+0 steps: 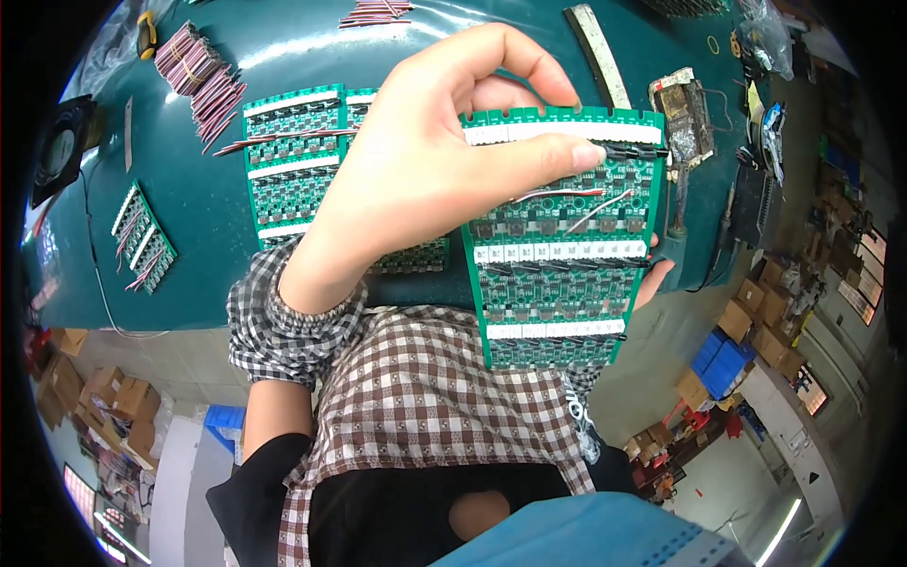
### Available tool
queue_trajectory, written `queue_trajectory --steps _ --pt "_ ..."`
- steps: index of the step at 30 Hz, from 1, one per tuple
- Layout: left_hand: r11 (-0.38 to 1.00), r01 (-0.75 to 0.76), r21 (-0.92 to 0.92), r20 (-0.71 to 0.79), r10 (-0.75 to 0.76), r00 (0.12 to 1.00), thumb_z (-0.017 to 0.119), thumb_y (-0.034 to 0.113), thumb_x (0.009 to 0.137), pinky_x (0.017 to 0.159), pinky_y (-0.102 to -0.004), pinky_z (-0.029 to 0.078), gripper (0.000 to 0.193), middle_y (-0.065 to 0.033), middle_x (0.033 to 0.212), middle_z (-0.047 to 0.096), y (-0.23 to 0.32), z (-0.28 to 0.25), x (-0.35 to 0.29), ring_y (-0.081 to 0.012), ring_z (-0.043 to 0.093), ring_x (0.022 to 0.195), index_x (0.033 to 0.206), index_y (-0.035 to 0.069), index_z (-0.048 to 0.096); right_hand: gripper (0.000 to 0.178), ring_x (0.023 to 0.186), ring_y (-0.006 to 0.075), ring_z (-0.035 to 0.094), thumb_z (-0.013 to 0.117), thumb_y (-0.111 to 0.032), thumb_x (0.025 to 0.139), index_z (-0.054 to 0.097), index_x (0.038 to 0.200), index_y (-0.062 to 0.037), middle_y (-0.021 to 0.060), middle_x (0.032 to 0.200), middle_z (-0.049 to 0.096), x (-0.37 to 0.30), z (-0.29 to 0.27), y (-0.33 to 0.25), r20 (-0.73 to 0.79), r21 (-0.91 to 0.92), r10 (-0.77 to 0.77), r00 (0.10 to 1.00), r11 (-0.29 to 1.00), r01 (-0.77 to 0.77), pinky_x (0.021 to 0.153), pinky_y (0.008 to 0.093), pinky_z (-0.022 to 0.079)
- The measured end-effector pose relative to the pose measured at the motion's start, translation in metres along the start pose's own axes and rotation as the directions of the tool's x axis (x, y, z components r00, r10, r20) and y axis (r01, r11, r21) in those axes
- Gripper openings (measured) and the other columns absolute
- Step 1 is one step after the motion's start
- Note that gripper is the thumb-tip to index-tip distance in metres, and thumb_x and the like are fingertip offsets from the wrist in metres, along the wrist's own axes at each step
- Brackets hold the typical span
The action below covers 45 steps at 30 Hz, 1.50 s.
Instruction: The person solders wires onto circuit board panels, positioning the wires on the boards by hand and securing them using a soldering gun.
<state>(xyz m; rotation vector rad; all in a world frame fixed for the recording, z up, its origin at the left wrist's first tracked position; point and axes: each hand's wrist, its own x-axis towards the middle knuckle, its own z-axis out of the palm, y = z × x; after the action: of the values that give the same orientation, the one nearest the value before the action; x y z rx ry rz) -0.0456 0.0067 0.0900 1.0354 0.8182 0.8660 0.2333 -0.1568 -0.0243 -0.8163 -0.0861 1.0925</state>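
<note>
While the left hand (pixel 416 142) gripped the circuit-board panel (pixel 557 279) near its upper edge, the panel's long axis ran down over the apron (pixel 416 397). The right hand (pixel 652 286) showed behind its right edge, grip unclear.

Brown-and-white checked apron (pixel 406 402), tiny motifs among squares, straps (pixel 296 520) of same cloth. Black top (pixel 397 506) beneath. Left oversleeve (pixel 279 326) black-and-white gingham (puffed, gathered at ends). Blue face mask (pixel 595 534), dotted seams.
</note>
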Motion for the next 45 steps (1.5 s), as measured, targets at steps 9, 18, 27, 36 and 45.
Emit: queue_trajectory --steps 9,18,27,36,45 --pt "0.988 0.010 0.154 -0.021 -0.007 1.000 0.076 0.027 0.070 0.055 -0.0215 0.046 0.041 -0.0046 0.072 0.063 -0.042 -0.011 0.047 -0.0084 0.059 0.062 0.096 0.001 0.059 0.041 0.085 0.0177 0.052 0.052 -0.042 0.090 0.046 0.107 -0.0053 0.0042 0.087 0.053 0.002 0.011 0.002 0.155 0.056 0.011 0.988 0.998 -0.020 0.076 0.0318 0.046" --pt "0.495 -0.213 0.842 0.091 0.258 0.962 0.073 0.027 0.072 0.063 -0.0317 0.046 0.029 -0.0052 0.083 0.059 -0.094 -0.018 0.059 -0.0194 0.058 0.072 0.090 0.010 0.059 0.041 0.086 0.0177 0.054 0.057 -0.039 0.087 0.047 0.107 -0.0047 0.0045 0.090 0.056 0.006 0.003 0.011 0.257 0.111 -0.021 0.966 0.994 -0.008 0.076 0.0319 0.047" --pt "0.087 -0.339 0.937 0.332 0.086 0.939 0.064 0.053 0.070 0.105 -0.0558 0.018 0.064 -0.0081 0.137 0.040 -0.068 -0.062 -0.080 -0.0313 0.032 0.130 0.125 0.021 0.051 0.041 0.092 0.0219 0.056 0.057 -0.038 0.088 0.047 0.107 -0.0036 0.0063 0.091 0.058 0.004 0.020 0.017 0.255 0.046 0.035 0.966 0.998 -0.048 0.089 0.0380 0.044" --pt "0.010 -0.331 0.943 0.328 0.116 0.938 0.057 0.054 0.077 0.104 -0.0609 0.008 0.068 -0.0139 0.146 0.024 -0.107 -0.046 -0.074 -0.0359 0.017 0.136 0.136 0.024 0.039 0.042 0.100 0.0289 0.056 0.057 -0.037 0.087 0.048 0.105 0.0007 0.0099 0.090 0.061 0.005 0.049 0.054 0.300 -0.148 0.075 0.951 0.988 -0.031 0.108 0.0495 0.027" --pt "0.035 -0.342 0.939 0.330 0.180 0.927 0.057 0.050 0.079 0.102 -0.0643 0.013 0.065 -0.0162 0.145 0.023 -0.116 -0.030 -0.058 -0.0384 0.017 0.135 0.134 0.019 0.041 0.040 0.098 0.0277 0.057 0.053 -0.033 0.091 0.049 0.106 0.0038 0.0120 0.094 0.059 0.031 0.055 0.057 0.269 -0.206 -0.038 0.962 0.974 0.096 0.106 0.0455 0.032"
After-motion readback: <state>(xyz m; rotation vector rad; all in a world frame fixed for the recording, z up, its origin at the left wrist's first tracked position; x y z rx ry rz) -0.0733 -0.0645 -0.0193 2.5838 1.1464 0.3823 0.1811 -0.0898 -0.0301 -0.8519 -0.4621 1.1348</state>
